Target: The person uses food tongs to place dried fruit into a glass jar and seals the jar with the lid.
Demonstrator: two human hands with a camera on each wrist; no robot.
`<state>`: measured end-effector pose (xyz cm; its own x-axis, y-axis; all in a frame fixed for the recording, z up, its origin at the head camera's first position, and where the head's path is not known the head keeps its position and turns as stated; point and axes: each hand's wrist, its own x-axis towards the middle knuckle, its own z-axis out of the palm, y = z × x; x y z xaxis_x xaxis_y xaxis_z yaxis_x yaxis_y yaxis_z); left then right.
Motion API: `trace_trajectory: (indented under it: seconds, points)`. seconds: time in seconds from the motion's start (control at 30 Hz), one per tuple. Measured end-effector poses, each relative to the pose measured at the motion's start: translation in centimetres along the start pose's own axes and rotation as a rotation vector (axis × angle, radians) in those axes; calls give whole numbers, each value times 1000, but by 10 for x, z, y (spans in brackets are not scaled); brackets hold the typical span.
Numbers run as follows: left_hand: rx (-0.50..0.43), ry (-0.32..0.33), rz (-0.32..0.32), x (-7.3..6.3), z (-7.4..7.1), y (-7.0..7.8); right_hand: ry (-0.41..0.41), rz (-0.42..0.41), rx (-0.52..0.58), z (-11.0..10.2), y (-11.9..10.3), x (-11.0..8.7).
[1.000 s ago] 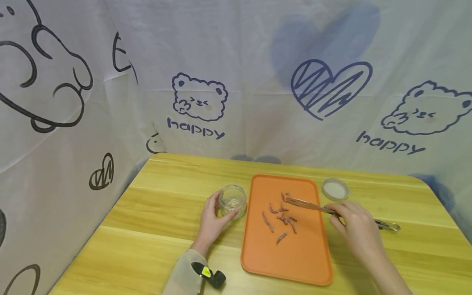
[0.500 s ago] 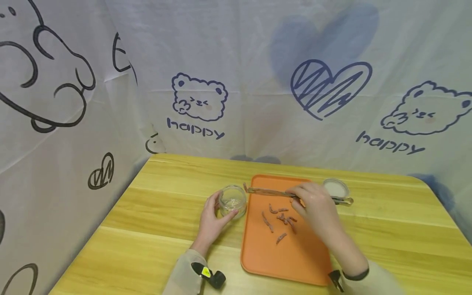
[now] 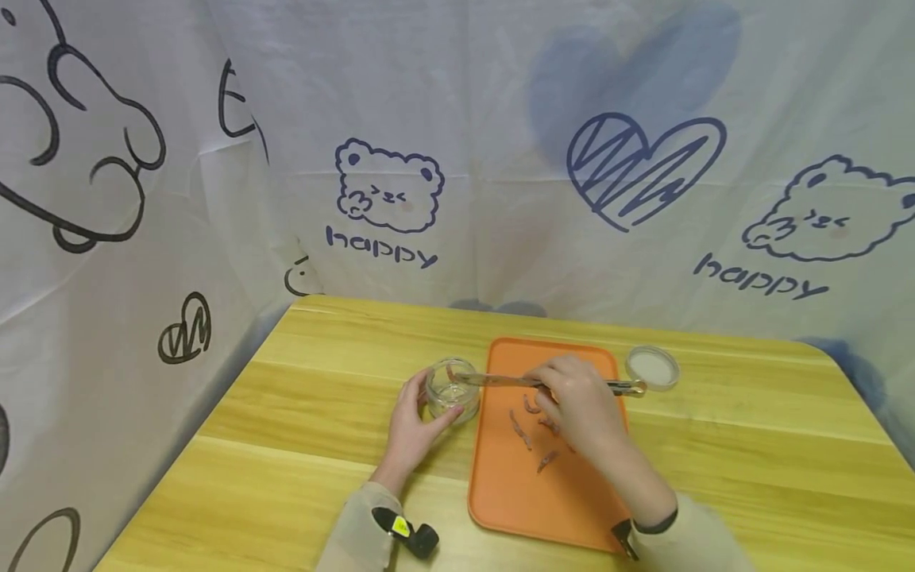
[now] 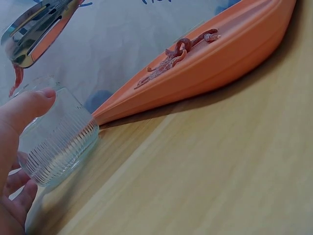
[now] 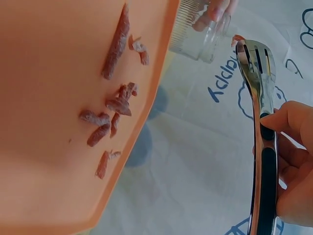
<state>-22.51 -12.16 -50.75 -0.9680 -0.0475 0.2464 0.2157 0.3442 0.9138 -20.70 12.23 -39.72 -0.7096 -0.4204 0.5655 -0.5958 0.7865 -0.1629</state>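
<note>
My left hand [image 3: 413, 433] grips a clear glass jar [image 4: 63, 132] with ribbed sides, thumb on one side and fingers round the other. The jar stands on the table at the tray's left edge. My right hand [image 3: 581, 403] holds metal tongs [image 5: 266, 181] with dark grips, pointing left. Their slotted tips pinch one reddish-brown strip [image 4: 17, 81], which looks like dried meat, and it hangs over the jar's mouth. Several more strips [image 5: 117, 44] lie on the orange tray [image 3: 543, 508], some hidden by my right hand in the head view.
Beyond the tray's right far corner, a round lid [image 3: 652, 368] lies on the wood-grain table [image 3: 307, 381]. White cloth with drawings [image 3: 500, 199] hangs behind the table and along its left side.
My right hand has carried the tongs left from the tray, and a strip came up in their tips to above the jar. My left hand has stayed round the jar.
</note>
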Motion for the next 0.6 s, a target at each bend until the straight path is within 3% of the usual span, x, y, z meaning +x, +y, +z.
trace_trajectory:
  seconds: [0.33,0.6]
  points:
    - [-2,-1,-4,-1,-1,1,-28,17,6,7,-4,-1]
    - [-52,7,30,-1,-1,0,-27,24,11,11,-5,-2]
